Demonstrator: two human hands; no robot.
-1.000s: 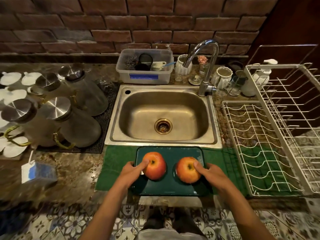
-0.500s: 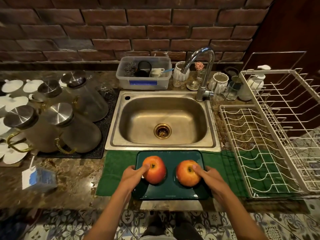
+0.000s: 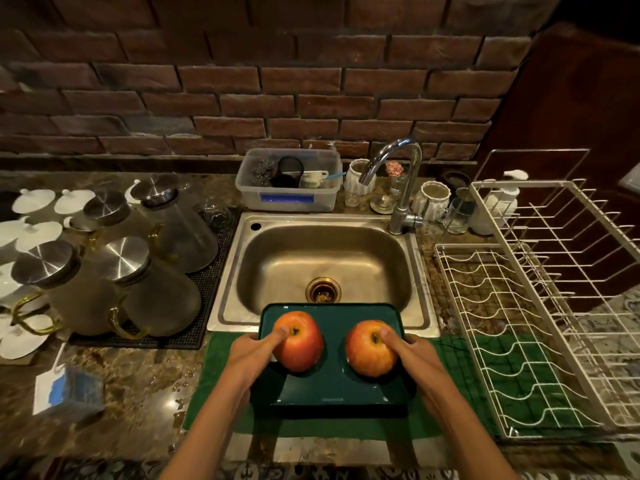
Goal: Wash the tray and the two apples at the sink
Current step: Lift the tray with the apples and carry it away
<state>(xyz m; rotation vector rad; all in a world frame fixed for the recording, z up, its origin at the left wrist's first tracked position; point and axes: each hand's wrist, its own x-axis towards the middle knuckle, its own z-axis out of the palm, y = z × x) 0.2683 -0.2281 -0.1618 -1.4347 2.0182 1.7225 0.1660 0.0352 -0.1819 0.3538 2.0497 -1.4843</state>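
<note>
Tray: rigid, light, gripped at both short edges by left hand and right hand. Apples, left and right: round, smooth, likely to roll, pinned by thumbs. Best kept level over sink.

You've got two apples side by side on tray, its far edge over sink; rack right, jugs left.

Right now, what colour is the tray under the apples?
Dark green, seen in the head view: the tray holds both apples.
</note>
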